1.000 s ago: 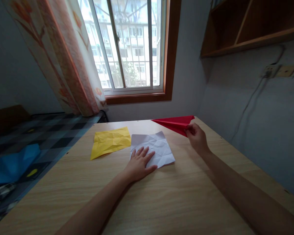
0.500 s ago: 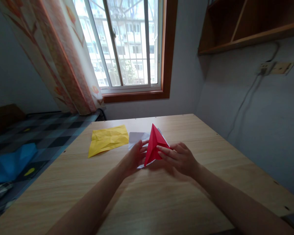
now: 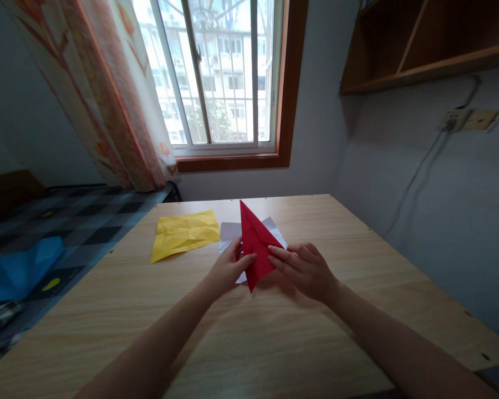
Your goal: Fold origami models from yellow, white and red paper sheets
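Observation:
A folded sheet of red paper, pointed at the top and bottom, is held between my two hands above the table. My left hand grips its left edge, thumb lying on the near face and the other fingers behind it. From the right, my right hand pinches the right corner, with fingertips pressed on the front. Behind and beneath the red paper lies white paper, mostly covered by it and by my hands. Creased yellow paper lies on the table left of the white paper.
The light wooden table reaches toward a barred window. On the left, a bed with a checked cover holds a blue folded paper. A wall shelf and a plugged-in cable are on the right.
The red paper has turned, its tip swinging left and its face flattening toward me. My left hand, earlier with loose fingers beside it, now clasps its left edge. The right hand keeps its hold.

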The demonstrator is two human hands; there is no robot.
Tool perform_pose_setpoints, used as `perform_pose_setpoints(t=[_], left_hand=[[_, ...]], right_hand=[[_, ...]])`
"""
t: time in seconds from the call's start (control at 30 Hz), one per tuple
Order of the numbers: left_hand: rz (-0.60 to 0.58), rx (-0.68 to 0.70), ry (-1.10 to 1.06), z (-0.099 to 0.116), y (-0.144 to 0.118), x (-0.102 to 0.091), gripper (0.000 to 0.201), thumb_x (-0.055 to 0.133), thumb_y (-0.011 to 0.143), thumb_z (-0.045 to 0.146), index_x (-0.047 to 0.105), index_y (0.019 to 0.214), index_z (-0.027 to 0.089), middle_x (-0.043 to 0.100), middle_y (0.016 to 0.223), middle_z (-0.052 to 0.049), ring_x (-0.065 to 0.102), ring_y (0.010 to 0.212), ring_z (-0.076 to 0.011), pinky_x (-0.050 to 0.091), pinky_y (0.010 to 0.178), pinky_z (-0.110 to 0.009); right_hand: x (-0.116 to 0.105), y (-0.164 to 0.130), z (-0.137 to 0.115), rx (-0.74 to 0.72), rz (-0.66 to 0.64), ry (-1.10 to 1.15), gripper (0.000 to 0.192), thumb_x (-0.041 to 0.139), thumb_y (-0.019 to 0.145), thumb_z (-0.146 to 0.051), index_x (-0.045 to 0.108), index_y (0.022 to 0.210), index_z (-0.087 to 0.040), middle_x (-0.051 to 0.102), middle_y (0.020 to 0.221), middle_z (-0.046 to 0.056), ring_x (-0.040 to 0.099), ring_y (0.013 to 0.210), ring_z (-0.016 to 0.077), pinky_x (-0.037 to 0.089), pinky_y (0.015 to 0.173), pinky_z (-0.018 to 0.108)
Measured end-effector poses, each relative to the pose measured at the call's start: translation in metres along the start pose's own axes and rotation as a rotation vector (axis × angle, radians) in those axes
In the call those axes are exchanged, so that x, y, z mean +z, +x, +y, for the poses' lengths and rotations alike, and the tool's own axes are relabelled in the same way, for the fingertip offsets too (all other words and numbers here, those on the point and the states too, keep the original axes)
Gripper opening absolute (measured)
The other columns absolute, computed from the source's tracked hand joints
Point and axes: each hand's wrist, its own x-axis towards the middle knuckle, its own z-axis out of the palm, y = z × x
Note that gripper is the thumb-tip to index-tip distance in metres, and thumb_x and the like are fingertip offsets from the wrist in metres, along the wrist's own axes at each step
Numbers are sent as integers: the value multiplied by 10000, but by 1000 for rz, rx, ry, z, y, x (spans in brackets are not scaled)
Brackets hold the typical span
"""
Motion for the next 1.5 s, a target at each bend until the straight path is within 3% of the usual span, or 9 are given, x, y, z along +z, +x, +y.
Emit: perform_pose_setpoints(t=[0.17, 0.43, 0.6, 0.83, 0.97, 1.03, 1.13, 1.23, 1.5], left_hand=[[209, -6, -37, 0, 3, -3, 621, 583, 778, 286, 417, 1370, 201, 664, 1031, -46, 644, 849, -182, 517, 741, -297], [407, -13, -227, -2, 10, -8, 421, 579, 663, 190, 562, 1083, 177, 686, 896, -25, 638, 753, -169, 516, 664, -265], [526, -12, -250, 1, 11, -12, 384, 563, 717, 239, 549, 1099, 213, 675, 808, 1, 635, 676, -165, 524, 610, -279], [484, 140, -121, -3, 9, -12, 392, 633, 755, 408, 622, 1082, 193, 695, 1008, -45, 646, 852, -193, 527, 752, -315], [424, 211, 26, -2, 2, -5, 387, 624, 787, 436, 657, 1083, 188, 687, 1088, -61, 629, 964, -222, 509, 820, -322], [387, 245, 86, -1, -2, 0, 375, 598, 816, 438, 659, 1091, 190, 686, 1099, -64, 626, 982, -230, 507, 836, -330], [343, 264, 138, -1, -7, 8, 372, 557, 853, 433, 646, 1119, 189, 687, 1104, -68, 629, 971, -232, 500, 856, -344], [311, 261, 168, -1, -10, 12, 361, 540, 867, 425, 642, 1116, 185, 689, 1097, -70, 630, 960, -234, 495, 865, -351], [320, 193, 134, -1, -8, 10, 347, 582, 845, 399, 634, 1134, 213, 697, 993, -43, 638, 912, -219, 510, 759, -293]], right_hand=[[1, -2, 5, 20, -1, 10, 270, 441, 979, -155, 691, 1075, -196, 713, 1164, 28, 579, 953, 194, 462, 802, 338], [3, -5, 5, 43, -17, 112, 311, 455, 958, -130, 646, 1201, -170, 693, 1194, 82, 570, 999, 211, 458, 831, 359], [7, -7, 2, 66, -35, 175, 334, 450, 954, -134, 622, 1235, -180, 681, 1220, 72, 569, 1015, 214, 468, 848, 366], [10, -6, -3, 227, -78, 236, 307, 591, 814, -169, 649, 1113, -211, 671, 1215, 57, 549, 1018, 282, 440, 856, 464], [18, -6, -5, 478, -23, 396, 282, 654, 798, -272, 596, 1068, -212, 653, 1053, 92, 567, 975, 270, 474, 853, 460], [21, -4, -8, 612, 8, 505, 465, 705, 770, -347, 530, 1176, -201, 603, 1062, 111, 569, 976, 267, 512, 841, 447], [22, -2, -13, 646, -30, 601, 772, 698, 770, -308, 311, 1433, -232, 484, 1314, 142, 511, 1156, 287, 499, 949, 480], [22, -1, -16, 668, -40, 632, 844, 602, 817, -211, 140, 1520, -273, 369, 1461, 135, 432, 1282, 287, 469, 1012, 497], [24, -6, 0, 877, 120, 752, 611, 523, 839, -149, 381, 1420, -269, 590, 1250, 121, 630, 796, 166, 570, 780, 381]])
